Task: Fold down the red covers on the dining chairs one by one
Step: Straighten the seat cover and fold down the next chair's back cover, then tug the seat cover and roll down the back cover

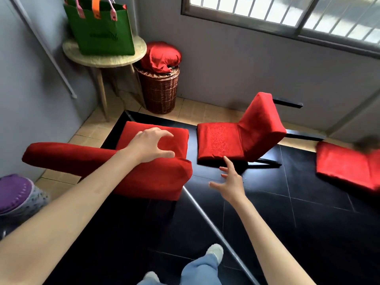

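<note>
Grey walls, a barred window (287, 15) and a floor of dark glossy tiles (308, 223) edged with tan tiles frame my view from the head camera. Left hand (151, 145): I see it above the nearest chair (144, 171), arm stretched forward, fingers spread and curled like a claw, the thumb at the top edge of the red cover (160, 182); it grips nothing that I can confirm. Right hand (230, 182): raised in the air between the two closest chairs, fingers splayed and relaxed, holding nothing. Nearest chair: fully wrapped in plain red cloth, backrest close to me, its top edge running left to right across the view, seat pointing away toward the wall. Second chair (242, 136): just beyond the right hand, red cover with a patterned panel on the seat, backrest upright on the right side, seat pointing left. Third chair (347, 165): at the right edge, red-covered and blurred, so I cannot tell its orientation. Far corner: a round wooden table (123, 58) carries a green bag (102, 31); beside it a wicker basket (160, 91) is topped with a red bundle (162, 55). A purple cushion (14, 192) lies at the left edge.
</note>
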